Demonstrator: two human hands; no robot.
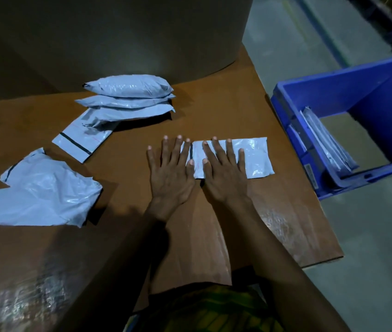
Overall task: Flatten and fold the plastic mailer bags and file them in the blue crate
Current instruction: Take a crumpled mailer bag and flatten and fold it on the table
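A folded grey mailer bag [257, 156] lies flat on the brown cardboard surface [214, 111]. My left hand [169, 171] presses its left end with straight, spread fingers. My right hand [223, 173] lies flat on the bag's middle, fingers straight. The blue crate [348, 92] stands to the right, off the surface's edge, with folded mailer bags [326, 142] filed upright against its left wall.
A stack of puffy mailer bags [130, 94] sits at the back, with one flat bag [82, 137] trailing from under it. A crumpled mailer bag [39, 192] lies at the left. A large brown paper roll [118, 37] rises behind. Grey floor [369, 236] lies to the right.
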